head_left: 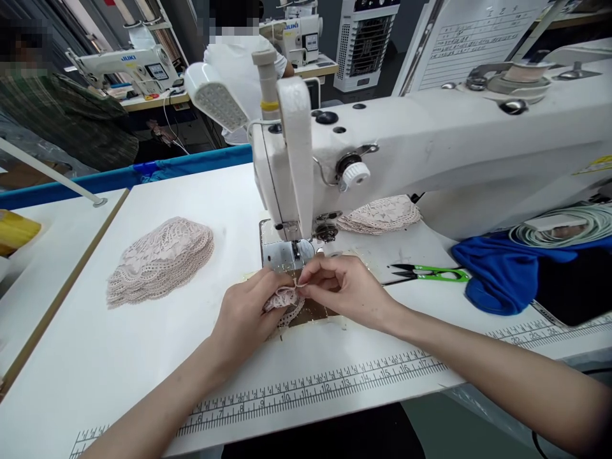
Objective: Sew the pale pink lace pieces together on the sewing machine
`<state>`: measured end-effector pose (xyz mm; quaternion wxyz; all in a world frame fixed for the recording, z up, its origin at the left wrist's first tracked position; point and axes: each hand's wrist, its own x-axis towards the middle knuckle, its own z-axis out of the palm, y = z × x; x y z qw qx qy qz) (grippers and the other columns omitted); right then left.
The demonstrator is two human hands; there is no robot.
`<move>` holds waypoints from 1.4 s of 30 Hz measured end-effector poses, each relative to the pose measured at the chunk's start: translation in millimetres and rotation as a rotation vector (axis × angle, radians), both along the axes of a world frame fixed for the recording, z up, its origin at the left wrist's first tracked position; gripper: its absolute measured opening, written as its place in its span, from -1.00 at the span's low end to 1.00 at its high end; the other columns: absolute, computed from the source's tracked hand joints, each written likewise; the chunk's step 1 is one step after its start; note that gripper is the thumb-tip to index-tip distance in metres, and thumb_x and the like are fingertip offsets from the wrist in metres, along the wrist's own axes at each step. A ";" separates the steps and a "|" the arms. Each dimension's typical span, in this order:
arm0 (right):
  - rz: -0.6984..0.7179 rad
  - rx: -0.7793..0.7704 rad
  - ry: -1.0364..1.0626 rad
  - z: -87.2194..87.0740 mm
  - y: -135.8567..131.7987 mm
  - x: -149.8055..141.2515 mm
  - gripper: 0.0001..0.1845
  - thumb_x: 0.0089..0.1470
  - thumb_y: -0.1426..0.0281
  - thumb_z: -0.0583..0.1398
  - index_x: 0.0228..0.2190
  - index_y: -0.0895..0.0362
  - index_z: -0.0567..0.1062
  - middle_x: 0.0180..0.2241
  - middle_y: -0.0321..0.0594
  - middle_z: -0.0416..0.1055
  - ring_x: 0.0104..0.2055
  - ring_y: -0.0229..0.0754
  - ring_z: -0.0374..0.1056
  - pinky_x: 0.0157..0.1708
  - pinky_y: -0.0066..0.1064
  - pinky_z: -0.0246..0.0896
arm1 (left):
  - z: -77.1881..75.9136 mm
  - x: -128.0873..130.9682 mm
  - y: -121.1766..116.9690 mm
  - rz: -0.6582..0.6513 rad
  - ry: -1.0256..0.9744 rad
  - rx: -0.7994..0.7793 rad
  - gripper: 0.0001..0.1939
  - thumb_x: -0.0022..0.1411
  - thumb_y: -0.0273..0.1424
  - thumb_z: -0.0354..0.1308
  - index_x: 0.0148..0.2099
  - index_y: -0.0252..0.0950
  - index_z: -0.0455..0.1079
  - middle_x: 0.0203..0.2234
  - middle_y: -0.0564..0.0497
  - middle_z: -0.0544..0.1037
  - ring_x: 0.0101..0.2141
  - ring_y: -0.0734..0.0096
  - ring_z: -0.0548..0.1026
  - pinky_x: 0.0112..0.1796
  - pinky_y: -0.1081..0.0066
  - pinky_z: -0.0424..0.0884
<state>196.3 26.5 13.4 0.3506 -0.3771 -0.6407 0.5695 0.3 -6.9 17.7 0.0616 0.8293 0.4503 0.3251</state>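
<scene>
A piece of pale pink lace (pixel 288 299) is bunched up in front of the needle area of a white sewing machine (pixel 296 159). My left hand (pixel 251 303) is closed on the lace, fingers and thumb wrapped round its folds. My right hand (pixel 347 287) pinches the lace's upper edge between thumb and forefinger, close to the left fingertips. Behind both hands stands the presser foot (pixel 297 252) above the metal needle plate (pixel 275 254). A stack of lace pieces (pixel 160 261) lies on the table to the left. More lace pieces (pixel 380 215) rest under the machine arm.
Green-handled thread snips (pixel 430 273) lie to the right, beside a blue cloth (pixel 497 274) and a dark phone-like slab (pixel 576 287). A printed ruler (pixel 287 398) runs along the table's front edge. People and other sewing machines (pixel 129 67) are beyond the blue trough (pixel 191 162).
</scene>
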 end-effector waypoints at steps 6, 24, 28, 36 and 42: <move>-0.042 0.048 0.089 -1.2 -4.4 1.2 -0.94 0.06 0.43 0.23 -0.45 0.15 0.46 -0.35 -0.25 0.48 -0.41 -0.28 0.47 -0.41 -0.44 0.41 | -3.2 -3.5 2.1 -0.031 -0.060 0.013 -0.75 0.16 -0.65 0.08 -0.16 -0.24 0.39 -0.48 0.12 0.44 -0.51 0.58 0.39 -0.49 0.58 0.26; -0.056 0.210 -0.037 0.5 -5.5 0.8 -0.90 0.04 0.48 0.21 -0.32 0.13 0.42 -0.32 -0.30 0.47 -0.38 -0.34 0.41 -0.36 -0.47 0.42 | -0.7 -0.2 1.2 -0.020 -0.051 0.075 -0.85 0.21 -0.56 0.09 -0.18 -0.28 0.42 -0.54 0.12 0.45 -0.57 0.60 0.37 -0.56 0.59 0.24; -0.052 0.192 -0.064 -0.1 -5.1 0.8 -0.90 0.05 0.48 0.21 -0.31 0.13 0.42 -0.35 -0.32 0.46 -0.38 -0.34 0.41 -0.38 -0.49 0.40 | -1.3 -0.3 1.0 -0.017 -0.056 0.068 -0.80 0.18 -0.60 0.08 -0.18 -0.27 0.42 -0.54 0.13 0.45 -0.57 0.60 0.37 -0.56 0.59 0.24; -0.044 0.151 -0.069 1.7 -5.5 0.3 -0.91 0.05 0.47 0.21 -0.33 0.13 0.41 -0.39 -0.33 0.44 -0.39 -0.33 0.41 -0.40 -0.49 0.38 | -0.7 0.6 2.4 -0.035 -0.054 0.081 -0.81 0.17 -0.61 0.10 -0.19 -0.29 0.42 -0.53 0.12 0.44 -0.57 0.61 0.38 -0.56 0.60 0.23; -0.033 0.122 -0.096 3.6 -4.4 0.4 -0.88 0.04 0.48 0.21 -0.30 0.13 0.41 -0.40 -0.33 0.44 -0.39 -0.32 0.40 -0.41 -0.48 0.37 | -3.6 0.5 2.6 -0.047 -0.060 0.087 -0.79 0.18 -0.62 0.09 -0.17 -0.29 0.42 -0.53 0.12 0.43 -0.57 0.60 0.35 -0.58 0.59 0.22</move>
